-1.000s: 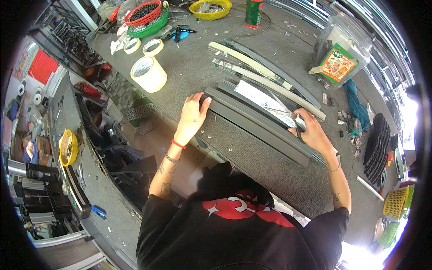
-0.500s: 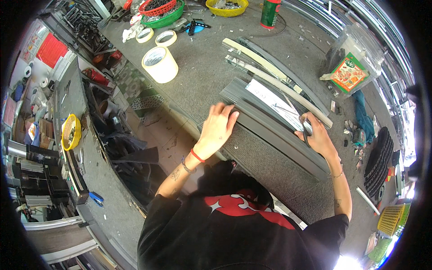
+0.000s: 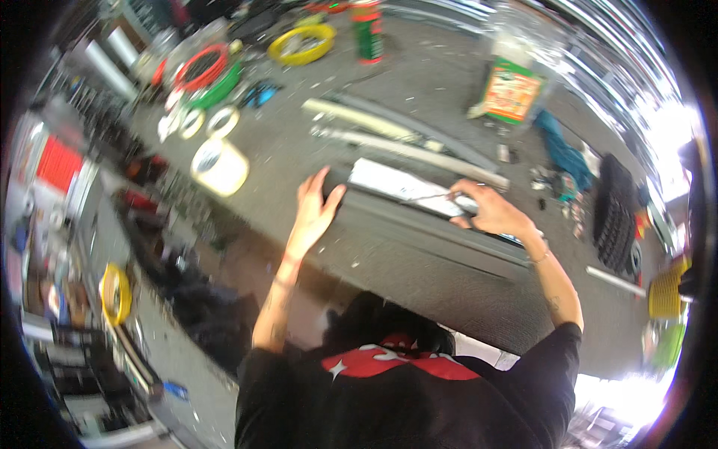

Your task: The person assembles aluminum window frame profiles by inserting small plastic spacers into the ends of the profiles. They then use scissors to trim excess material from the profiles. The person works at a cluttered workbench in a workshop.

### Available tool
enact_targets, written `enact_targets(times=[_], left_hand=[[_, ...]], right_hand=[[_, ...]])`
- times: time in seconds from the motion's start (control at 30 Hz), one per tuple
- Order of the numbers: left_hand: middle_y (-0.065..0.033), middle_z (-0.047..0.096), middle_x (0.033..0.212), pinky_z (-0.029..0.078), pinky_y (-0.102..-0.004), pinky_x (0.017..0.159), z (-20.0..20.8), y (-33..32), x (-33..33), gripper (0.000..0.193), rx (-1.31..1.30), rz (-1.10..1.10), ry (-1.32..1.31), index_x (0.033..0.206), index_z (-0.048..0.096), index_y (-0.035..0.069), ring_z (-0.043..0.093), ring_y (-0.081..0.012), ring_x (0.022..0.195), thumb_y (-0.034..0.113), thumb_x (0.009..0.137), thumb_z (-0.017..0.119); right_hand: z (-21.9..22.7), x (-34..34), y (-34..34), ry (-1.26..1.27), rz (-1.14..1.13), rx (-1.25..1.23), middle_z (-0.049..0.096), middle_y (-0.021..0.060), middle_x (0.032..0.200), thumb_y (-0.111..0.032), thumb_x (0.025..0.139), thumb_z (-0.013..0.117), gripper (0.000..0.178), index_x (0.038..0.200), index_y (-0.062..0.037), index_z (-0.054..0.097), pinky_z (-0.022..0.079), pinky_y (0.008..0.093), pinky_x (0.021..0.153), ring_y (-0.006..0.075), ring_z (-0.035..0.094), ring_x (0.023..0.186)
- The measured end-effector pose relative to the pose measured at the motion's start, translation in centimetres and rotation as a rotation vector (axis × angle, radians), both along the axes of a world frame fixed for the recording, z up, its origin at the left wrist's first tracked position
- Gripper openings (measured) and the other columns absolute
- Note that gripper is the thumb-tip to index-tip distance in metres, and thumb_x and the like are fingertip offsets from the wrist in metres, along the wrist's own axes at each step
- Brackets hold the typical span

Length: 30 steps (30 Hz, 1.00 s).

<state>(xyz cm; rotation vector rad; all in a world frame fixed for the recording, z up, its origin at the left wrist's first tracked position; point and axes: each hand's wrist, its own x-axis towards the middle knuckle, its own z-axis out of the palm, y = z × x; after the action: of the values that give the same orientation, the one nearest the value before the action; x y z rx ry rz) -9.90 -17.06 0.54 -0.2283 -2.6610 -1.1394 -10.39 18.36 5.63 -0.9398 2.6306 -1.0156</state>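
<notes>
A bundle of long dark grey strips lies across the bench in front of me. My left hand is at the bundle's left end, with thumb and fingers spread apart and touching it. On the bundle's far side lies a white paper sheet with marks on it. My right hand grips a pair of scissors by the handles, above the right part of the paper. The scissors' thin blades point left over the sheet; motion blurs them. Beyond the paper run pale long strips.
Tape rolls, the largest a cream one, stand at the left beside red and green baskets. A yellow basket, a green can and a clear plastic jar are farther back. A teal cloth lies right. The bench edge drops off nearer me.
The whole view has turned and shifted, so the bundle lies flatter across it. My left hand's fingers have spread wider at the bundle's end. The right hand still holds the scissors.
</notes>
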Motion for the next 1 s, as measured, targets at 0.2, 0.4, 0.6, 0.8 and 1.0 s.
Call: enact_targets(times=[0.2, 0.4, 0.6, 0.8, 1.0], left_hand=[[-0.0259, 0.050, 0.121, 0.037, -0.0436, 0.101, 1.6, 2.7, 7.1, 0.049, 0.082, -0.042, -0.104, 0.131, 0.041, -0.007, 0.049, -0.0380, 0.116, 0.025, 0.096, 0.054], [-0.0122, 0.058, 0.097, 0.047, -0.0279, 0.063, 3.2, 1.4, 8.0, 0.040, 0.260, -0.452, -0.534, 0.119, 0.043, -0.001, 0.060, -0.0172, 0.073, 0.016, 0.090, 0.064], [-0.0166, 0.046, 0.127, 0.046, -0.0389, 0.091, 5.3, 0.5, 0.6, 0.075, -0.315, -1.003, 0.124, 0.135, 0.040, 0.006, 0.053, -0.0320, 0.109, 0.029, 0.075, 0.079], [-0.0106, 0.031, 0.143, 0.030, -0.0469, 0.110, 4.2, 2.8, -3.1, 0.080, -0.484, -1.514, 0.395, 0.143, 0.036, 0.021, 0.032, -0.0325, 0.132, 0.037, 0.075, 0.075], [-0.0107, 0.035, 0.138, 0.030, -0.0512, 0.107, 1.4, 4.7, -3.0, 0.075, -0.355, -1.639, 0.502, 0.142, 0.038, 0.024, 0.033, -0.0308, 0.132, 0.041, 0.078, 0.073]], right_hand=[[0.6, 0.1, 4.2, 0.028, 0.080, 0.081, 0.065, 0.0127, 0.107, -0.015, 0.073, 0.076, 0.043, 0.110, -0.0099, 0.055, 0.045, 0.0451, 0.087, 0.0336, 0.059, 0.105], [2.9, 4.8, 5.9, 0.295, -0.223, 0.205, 0.064, 0.0104, 0.100, -0.006, 0.068, 0.070, 0.041, 0.107, -0.0090, 0.058, 0.044, 0.0452, 0.086, 0.0325, 0.059, 0.100], [3.8, 13.8, 0.3, 0.218, -0.907, -0.509, 0.065, 0.0064, 0.100, -0.022, 0.078, 0.080, 0.048, 0.114, -0.0039, 0.054, 0.050, 0.0316, 0.078, 0.0167, 0.064, 0.090], [-0.4, 22.2, -15.3, -0.035, -1.231, -0.903, 0.064, 0.0063, 0.080, -0.034, 0.091, 0.064, 0.042, 0.114, -0.0016, 0.051, 0.046, 0.0244, 0.060, 0.0138, 0.062, 0.071], [-3.2, 25.6, -28.0, -0.208, -1.574, -1.059, 0.059, 0.0041, 0.089, -0.026, 0.090, 0.066, 0.047, 0.126, -0.0027, 0.047, 0.047, 0.0249, 0.065, 0.0124, 0.061, 0.082]])
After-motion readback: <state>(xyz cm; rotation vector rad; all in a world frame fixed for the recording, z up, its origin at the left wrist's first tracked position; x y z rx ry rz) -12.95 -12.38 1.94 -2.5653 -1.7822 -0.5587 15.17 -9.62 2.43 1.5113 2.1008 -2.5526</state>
